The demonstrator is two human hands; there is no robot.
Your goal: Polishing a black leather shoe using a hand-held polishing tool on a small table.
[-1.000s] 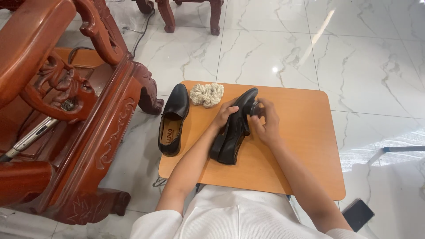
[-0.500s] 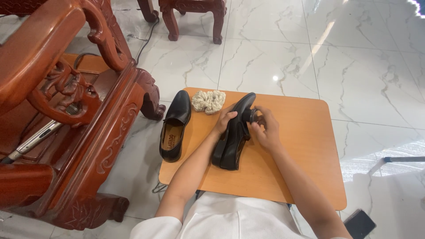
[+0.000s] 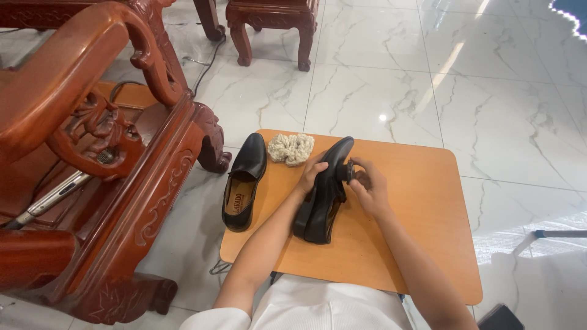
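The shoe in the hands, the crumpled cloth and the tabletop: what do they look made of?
The black shoe, steadied by the left hand, looks like smooth leather or an imitation: dark with a soft sheen. The right hand presses a small dark object to it; material unclear. The crumpled cloth looks like pale, nubbly woven fabric. The tabletop looks like orange-brown wood laminate, matte and even.

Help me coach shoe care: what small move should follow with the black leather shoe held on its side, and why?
Probably rub the small dark round object in the right hand along the black leather shoe's upper: the left hand already steadies it on the orange tabletop, with the object pressed against it.
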